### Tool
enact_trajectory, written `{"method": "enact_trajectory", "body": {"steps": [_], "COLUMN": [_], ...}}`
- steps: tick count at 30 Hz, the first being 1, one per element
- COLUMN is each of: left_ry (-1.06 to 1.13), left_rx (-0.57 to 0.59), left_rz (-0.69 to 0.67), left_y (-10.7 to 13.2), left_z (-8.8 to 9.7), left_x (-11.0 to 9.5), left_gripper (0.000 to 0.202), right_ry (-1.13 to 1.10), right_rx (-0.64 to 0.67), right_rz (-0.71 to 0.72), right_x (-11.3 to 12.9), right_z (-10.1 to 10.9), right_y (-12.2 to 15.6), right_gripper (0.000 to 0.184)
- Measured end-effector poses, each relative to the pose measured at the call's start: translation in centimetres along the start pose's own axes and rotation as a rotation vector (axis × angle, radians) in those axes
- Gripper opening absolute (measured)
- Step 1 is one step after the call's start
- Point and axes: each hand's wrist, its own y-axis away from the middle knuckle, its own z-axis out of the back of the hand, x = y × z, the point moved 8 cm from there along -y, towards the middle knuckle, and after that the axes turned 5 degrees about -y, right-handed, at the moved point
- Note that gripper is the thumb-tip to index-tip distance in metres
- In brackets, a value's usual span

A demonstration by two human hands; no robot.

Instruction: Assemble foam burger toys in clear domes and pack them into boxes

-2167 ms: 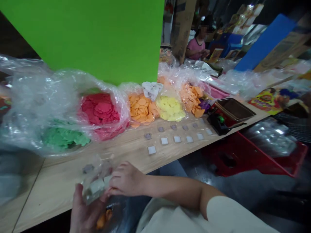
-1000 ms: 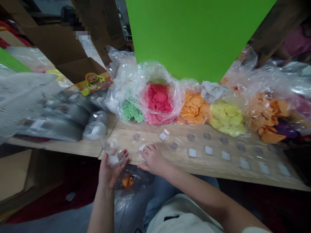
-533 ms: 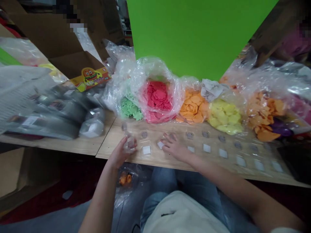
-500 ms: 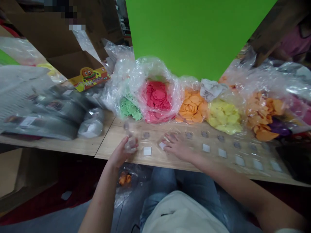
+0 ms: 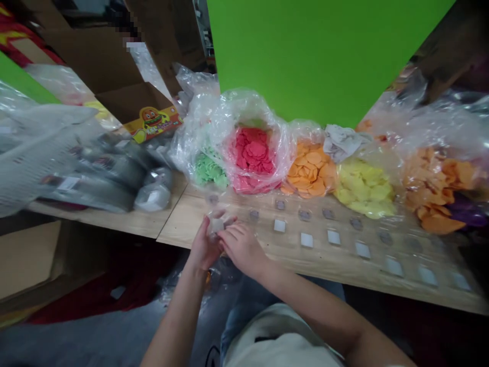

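Note:
My left hand and my right hand meet at the near edge of a wooden table. Both pinch a small clear plastic packet with a white square in it. To the right, several more such packets lie in two rows on the tabletop. Behind them stand open plastic bags of flat foam pieces: green, red, orange and yellow.
A large green board stands behind the bags. Grey wrapped bundles lie at the left, a cardboard box with a burger label behind them. Another bag of orange pieces sits far right. A plastic bag hangs below the table edge.
My right hand has drawn back from the row of packets to join my left hand. Both now hold one packet at the table's edge.

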Motion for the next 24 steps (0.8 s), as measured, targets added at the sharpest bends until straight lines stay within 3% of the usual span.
{"method": "enact_trajectory", "body": {"steps": [4,10,13,15,17,19,24], "left_ry": [0.033,0.037,-0.038,-0.099,-0.116,-0.090,-0.054], "left_rx": [-0.037,-0.033,-0.156,-0.275,-0.323,-0.279,-0.135], "left_rz": [0.054,0.041,-0.052,-0.141,-0.172,-0.134,0.015], "left_y": [0.1,0.6,1.2,1.9,2.6,2.9,2.6], "left_z": [1.3,2.7,5.0,6.9,8.1,8.1,6.2], "left_x": [0.4,-0.4,-2.8,-5.0,-6.3,-6.5,-4.7], "left_gripper": [0.048,0.040,0.037,0.038,0.038,0.038,0.045], "right_ry": [-0.085,-0.312,-0.138,0.047,0.182,0.227,0.052], "right_rx": [0.031,-0.115,-0.129,-0.022,0.101,0.141,0.017], "right_rz": [-0.045,-0.037,-0.029,0.011,0.036,0.009,-0.018], "right_x": [-0.5,-1.0,-1.3,-1.4,-1.6,-1.7,1.0], "right_z": [-1.5,0.7,0.0,-1.9,-3.8,-4.6,-4.0], "right_y": [-0.8,-1.1,-1.6,-1.7,-1.5,-1.3,-2.4], "right_gripper": [0.014,0.019,0.021,0.020,0.019,0.019,0.046]}}
